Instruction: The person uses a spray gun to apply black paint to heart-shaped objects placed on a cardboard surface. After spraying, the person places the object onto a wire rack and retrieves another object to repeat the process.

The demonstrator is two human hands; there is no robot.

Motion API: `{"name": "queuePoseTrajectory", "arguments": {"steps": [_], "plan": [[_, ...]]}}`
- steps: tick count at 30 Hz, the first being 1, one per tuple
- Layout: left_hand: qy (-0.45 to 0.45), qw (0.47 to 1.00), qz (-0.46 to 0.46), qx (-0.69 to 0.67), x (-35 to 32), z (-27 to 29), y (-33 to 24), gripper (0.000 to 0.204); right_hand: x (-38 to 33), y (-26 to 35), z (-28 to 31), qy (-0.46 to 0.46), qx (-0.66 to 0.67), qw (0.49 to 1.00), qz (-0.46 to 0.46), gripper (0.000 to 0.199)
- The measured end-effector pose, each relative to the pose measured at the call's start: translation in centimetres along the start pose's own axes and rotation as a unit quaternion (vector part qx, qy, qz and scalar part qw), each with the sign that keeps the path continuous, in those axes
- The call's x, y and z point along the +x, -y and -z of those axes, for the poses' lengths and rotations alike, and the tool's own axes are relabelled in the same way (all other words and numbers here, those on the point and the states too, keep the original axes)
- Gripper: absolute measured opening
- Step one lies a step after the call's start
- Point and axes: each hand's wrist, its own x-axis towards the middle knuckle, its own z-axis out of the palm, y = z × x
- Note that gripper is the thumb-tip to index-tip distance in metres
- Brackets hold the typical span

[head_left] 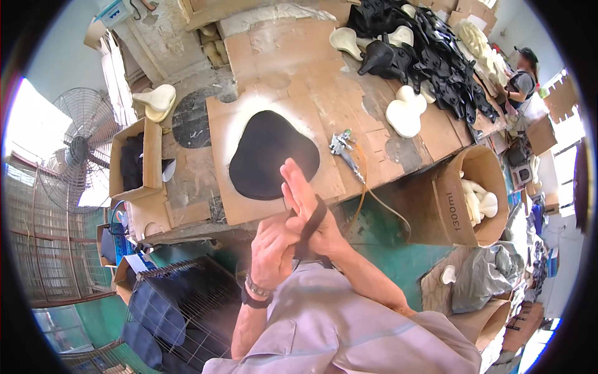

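Note:
In front of my body, my left hand is closed, its fingers pinching a black elastic-looking band. The band loops across my right hand, whose fingers stretch out straight and close together. A watch and a dark wristband circle my left wrist. Just beyond my right fingertips, a black rounded-triangular piece, like a seat cover, lies flat on a cardboard sheet. White overspray rings it. To its right rests a metal spray gun with an orange hose, touched by neither hand.
An open box of dark pieces stands at the table's left, near a large fan. Black covers and pale foam seats lie to the right. A carton holds foam pieces. A wire cage sits lower left. Another person stands far right.

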Motion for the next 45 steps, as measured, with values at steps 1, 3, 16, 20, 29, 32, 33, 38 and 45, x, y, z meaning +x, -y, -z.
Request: {"name": "queuePoseTrajectory", "arguments": {"steps": [1, 3, 16, 20, 29, 32, 33, 38, 45], "plan": [[0.006, 1.0, -0.001, 0.005, -0.4, -0.2, 0.2, 0.018, 0.0, -1.0, 1.6, 0.072, -0.149, 0.986, 0.029, 0.095], [0.021, 0.999, -0.001, 0.028, -0.9, 0.3, 0.1, 0.022, 0.2, -0.9, 2.2, 0.111, -0.206, 0.972, 0.003, 0.099], [-0.006, 0.981, 0.17, -0.096, -3.2, -2.4, -0.8, 0.026, 5.0, -2.7, -0.3, -0.051, -0.488, 0.868, 0.077, 0.08], [-0.078, 0.964, 0.234, -0.095, -2.8, -3.8, -1.6, 0.017, 4.0, -5.6, 0.5, -0.017, -0.559, 0.829, 0.006, 0.069], [-0.039, 0.968, 0.235, -0.074, -2.9, -3.6, -1.0, 0.015, 2.6, -7.3, 1.5, 0.056, -0.677, 0.733, -0.035, 0.065], [-0.025, 0.969, 0.227, -0.089, -2.8, -3.6, -0.8, 0.018, 2.6, -7.1, 1.7, 0.069, -0.683, 0.725, -0.049, 0.061], [-0.02, 0.971, 0.221, -0.093, -2.7, -3.6, -0.8, 0.02, 2.6, -7.0, 1.9, 0.072, -0.685, 0.723, -0.053, 0.06], [-0.022, 0.954, 0.272, -0.12, -3.7, -4.3, -0.2, 0.018, 2.4, -7.0, 2.0, 0.082, -0.691, 0.716, -0.064, 0.057], [0.06, 0.931, 0.329, -0.146, -2.2, -3.6, 0.1, 0.023, 0.9, -10.7, 2.8, 0.07, -0.747, 0.661, -0.02, 0.047]]}}
